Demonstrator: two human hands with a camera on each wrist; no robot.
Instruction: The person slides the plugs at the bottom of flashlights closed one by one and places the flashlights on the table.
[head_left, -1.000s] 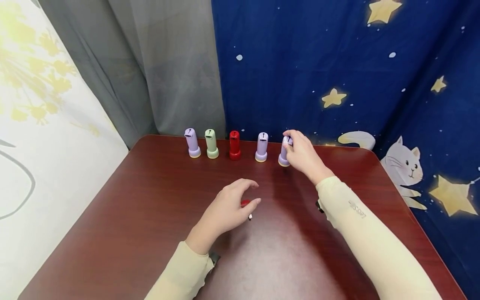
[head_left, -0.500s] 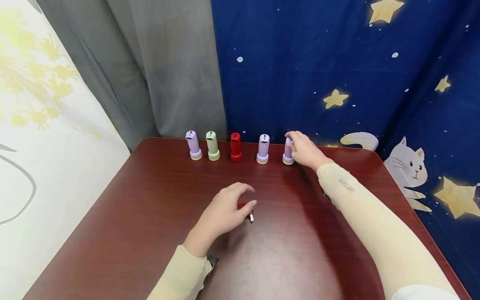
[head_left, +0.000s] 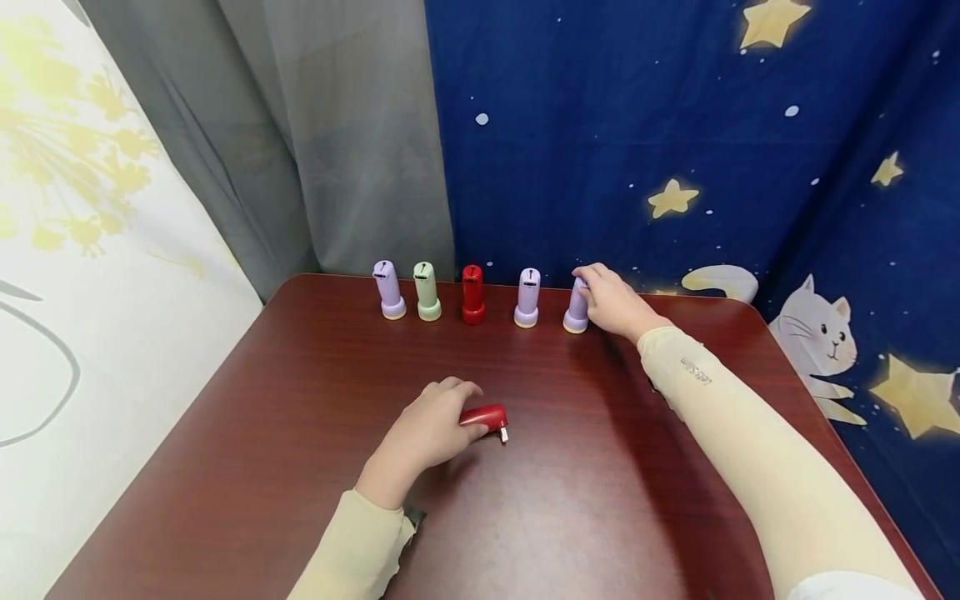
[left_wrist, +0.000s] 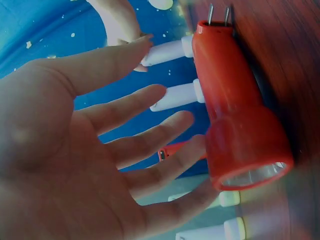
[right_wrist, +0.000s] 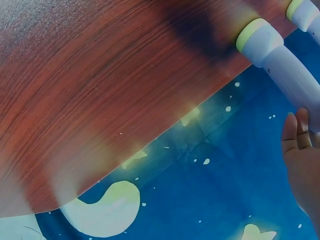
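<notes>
A red flashlight (head_left: 487, 416) with two metal plug prongs lies on the table. My left hand (head_left: 429, 427) is beside it, thumb and fingers spread apart around its near part in the head view. In the left wrist view those fingers look straight, and the red flashlight's lens end (left_wrist: 250, 150) shows just past their tips; whether they touch is unclear. Farther back, my right hand (head_left: 613, 303) holds the upper end of a lavender flashlight (head_left: 576, 315), the rightmost in a row. It stands on its wide end, also visible in the right wrist view (right_wrist: 292, 75).
Left of the held one stand a lavender flashlight (head_left: 528, 298), a red one (head_left: 472, 296), a pale green one (head_left: 426, 292) and another lavender one (head_left: 388, 290). They line the far edge of the brown table (head_left: 300, 400). A blue star-patterned curtain (head_left: 555, 167) hangs behind.
My left hand has drawn back to the left, uncovering more of the lying red flashlight. My right hand and its lavender flashlight have shifted slightly right, closer in line with the row.
</notes>
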